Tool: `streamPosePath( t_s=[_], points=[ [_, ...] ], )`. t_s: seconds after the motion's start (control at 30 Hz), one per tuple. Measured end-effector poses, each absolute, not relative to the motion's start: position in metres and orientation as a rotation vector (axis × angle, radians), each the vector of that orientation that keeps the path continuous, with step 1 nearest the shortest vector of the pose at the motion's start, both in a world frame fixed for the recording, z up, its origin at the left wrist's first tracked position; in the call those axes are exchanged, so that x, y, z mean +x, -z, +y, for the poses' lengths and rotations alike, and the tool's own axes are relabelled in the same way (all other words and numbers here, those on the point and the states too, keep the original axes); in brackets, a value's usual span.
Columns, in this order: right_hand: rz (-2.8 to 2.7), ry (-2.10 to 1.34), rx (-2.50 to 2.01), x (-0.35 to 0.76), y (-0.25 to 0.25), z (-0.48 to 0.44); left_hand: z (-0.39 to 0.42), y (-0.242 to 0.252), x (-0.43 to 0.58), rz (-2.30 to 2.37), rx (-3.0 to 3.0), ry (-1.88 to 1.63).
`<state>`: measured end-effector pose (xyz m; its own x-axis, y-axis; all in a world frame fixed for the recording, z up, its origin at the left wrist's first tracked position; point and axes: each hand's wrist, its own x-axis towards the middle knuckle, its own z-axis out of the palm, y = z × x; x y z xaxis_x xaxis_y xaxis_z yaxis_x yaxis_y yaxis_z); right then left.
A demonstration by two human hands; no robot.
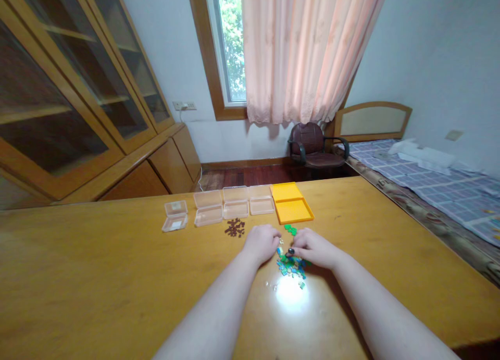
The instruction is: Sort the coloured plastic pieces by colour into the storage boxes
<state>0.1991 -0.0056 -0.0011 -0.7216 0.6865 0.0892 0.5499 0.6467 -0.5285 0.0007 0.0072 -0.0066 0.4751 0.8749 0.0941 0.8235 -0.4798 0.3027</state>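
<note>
Find green-and-blue pieces (291, 269) heaped on table (117, 276), nearer than yellow box (296, 211). Expect light, stiff, maybe slick; pinch singly by opposite edges. Note left hand (262, 242) apart from right hand (314, 247), latter at heap's far edge; can't tell if gripping any.

**Pretty sure this is a bedroom in someone's home**

Biggest giveaway is the bed (383, 184) running along past the table's (117, 276) right edge, with a checked cover (433, 185) and a wooden headboard (373, 121). There's also a pink curtain (304, 52) across part of the window (233, 42), a glass-fronted cabinet (89, 84) over on the left, plus a maroon armchair (312, 154) just beyond the far right corner.
</note>
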Motion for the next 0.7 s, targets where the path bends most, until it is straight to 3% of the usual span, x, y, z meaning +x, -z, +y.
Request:
streamPosePath(
  t_s=[0.2,0.53,0.7],
  points=[
    [-2.541,-0.441,-1.131,0.204,0.000,-0.005,0.006,0.004,0.002,1.466,2.497,-0.446],
    [-2.505,-0.551,-1.080,0.186,0.004,-0.011,0.005,0.003,0.004,1.424,2.476,-0.476],
    [-2.512,-0.402,-1.194,0.187,0.008,-0.007,0.003,0.001,0.004,1.351,2.507,-0.430]
  ],
)
